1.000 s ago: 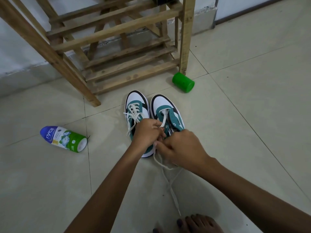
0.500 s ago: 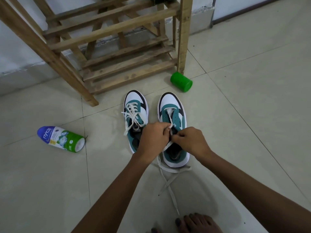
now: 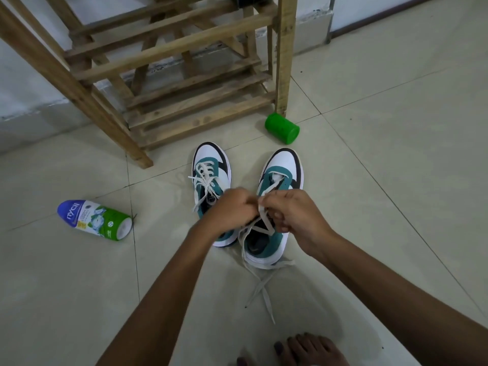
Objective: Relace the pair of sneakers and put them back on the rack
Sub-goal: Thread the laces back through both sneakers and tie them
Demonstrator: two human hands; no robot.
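Two hands, left and right, together, pinching white lace, over right sneaker

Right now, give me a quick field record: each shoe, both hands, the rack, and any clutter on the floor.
left sneaker: laced and tied, on floor
right sneaker: on floor, only partly laced, loose lace trailing on tiles
left hand: pinching the lace over the right sneaker
right hand: pinching the lace
wooden rack: behind the shoes, visible lower slats bare
clutter: powder bottle lying at left; green cap by rack leg
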